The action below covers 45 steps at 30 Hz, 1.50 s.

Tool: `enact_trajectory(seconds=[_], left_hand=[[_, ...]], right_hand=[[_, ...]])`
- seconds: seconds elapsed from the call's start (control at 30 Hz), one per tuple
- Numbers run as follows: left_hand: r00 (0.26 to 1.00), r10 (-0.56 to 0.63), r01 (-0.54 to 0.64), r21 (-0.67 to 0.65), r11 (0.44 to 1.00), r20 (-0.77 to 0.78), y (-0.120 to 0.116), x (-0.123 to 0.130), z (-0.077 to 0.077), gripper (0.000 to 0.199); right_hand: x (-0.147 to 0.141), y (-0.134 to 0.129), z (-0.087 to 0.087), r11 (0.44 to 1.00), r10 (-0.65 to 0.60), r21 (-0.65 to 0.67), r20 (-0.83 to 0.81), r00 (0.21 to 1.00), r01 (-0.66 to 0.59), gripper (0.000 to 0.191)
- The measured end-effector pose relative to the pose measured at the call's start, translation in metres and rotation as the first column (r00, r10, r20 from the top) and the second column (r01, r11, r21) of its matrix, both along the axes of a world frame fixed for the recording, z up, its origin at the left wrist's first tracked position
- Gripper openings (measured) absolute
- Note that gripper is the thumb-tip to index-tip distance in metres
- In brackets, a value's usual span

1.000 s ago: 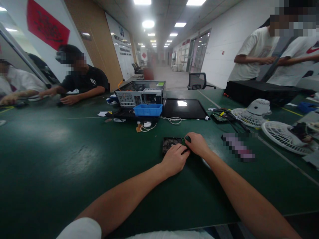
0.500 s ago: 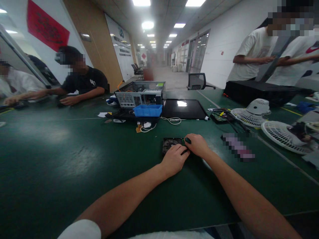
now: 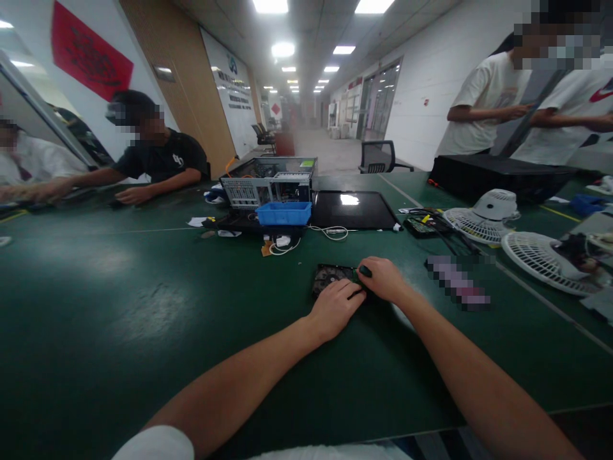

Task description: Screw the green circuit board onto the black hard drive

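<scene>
A dark hard drive lies on the green table in front of me, with a strip of green circuit board along its right side. My left hand rests over its near edge, fingers pressed on it to hold it down. At the right end of the drive, my right hand is closed around a small tool with a dark rounded handle, which looks like a screwdriver. Its tip is hidden by my fingers. Both hands nearly touch each other.
Beyond the drive stand an opened computer case, a blue tray and a black flat panel. White fan parts and a blurred-out pinkish object lie on the right. Other people work at both sides.
My right hand and the dark handle have shifted slightly to the right, and the drive has turned a little. My left hand stays nearly in place on it.
</scene>
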<state>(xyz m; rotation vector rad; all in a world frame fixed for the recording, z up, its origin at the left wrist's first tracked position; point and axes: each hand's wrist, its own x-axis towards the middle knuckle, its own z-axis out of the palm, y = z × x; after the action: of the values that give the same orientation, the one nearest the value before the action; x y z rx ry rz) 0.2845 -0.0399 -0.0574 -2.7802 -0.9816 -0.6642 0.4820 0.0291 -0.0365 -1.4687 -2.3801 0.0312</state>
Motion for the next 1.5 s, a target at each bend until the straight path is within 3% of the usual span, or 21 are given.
enact_trajectory(seconds=[0.2,0.27,0.4,0.6,0.83,1.03,1.5], left_hand=[[1.000,-0.012,0.012,-0.036,0.999,0.007,0.000,-0.002,0.000,0.033],[1.000,-0.015,0.015,-0.041,0.999,-0.003,0.001,-0.002,0.000,0.035],[1.000,-0.009,0.009,-0.041,0.999,0.005,0.000,-0.002,-0.002,0.031],[0.999,0.005,-0.004,-0.033,0.999,0.053,-0.002,0.000,-0.002,0.031],[0.998,-0.011,0.013,-0.030,0.999,0.055,-0.001,-0.002,-0.001,0.031],[0.999,-0.010,0.012,-0.050,0.999,0.048,0.000,-0.002,-0.002,0.031],[0.998,-0.008,0.010,-0.035,0.999,0.054,0.001,-0.001,-0.004,0.030]], right_hand=[[0.006,0.001,0.002,0.999,0.023,-0.031,-0.090,0.996,-0.025,0.017],[0.010,0.003,0.002,1.000,-0.007,0.023,-0.136,0.991,0.011,0.019],[0.015,0.005,0.006,0.961,-0.133,0.196,-0.297,0.946,0.197,0.026],[0.014,-0.003,0.023,0.921,-0.081,0.299,-0.476,0.876,0.248,0.031],[0.008,-0.010,0.022,0.939,-0.125,0.186,-0.602,0.789,0.291,0.039],[0.000,-0.011,0.014,0.962,-0.084,0.167,-0.570,0.817,0.216,0.039],[-0.002,-0.008,0.010,0.951,-0.053,0.230,-0.540,0.840,0.207,0.039]])
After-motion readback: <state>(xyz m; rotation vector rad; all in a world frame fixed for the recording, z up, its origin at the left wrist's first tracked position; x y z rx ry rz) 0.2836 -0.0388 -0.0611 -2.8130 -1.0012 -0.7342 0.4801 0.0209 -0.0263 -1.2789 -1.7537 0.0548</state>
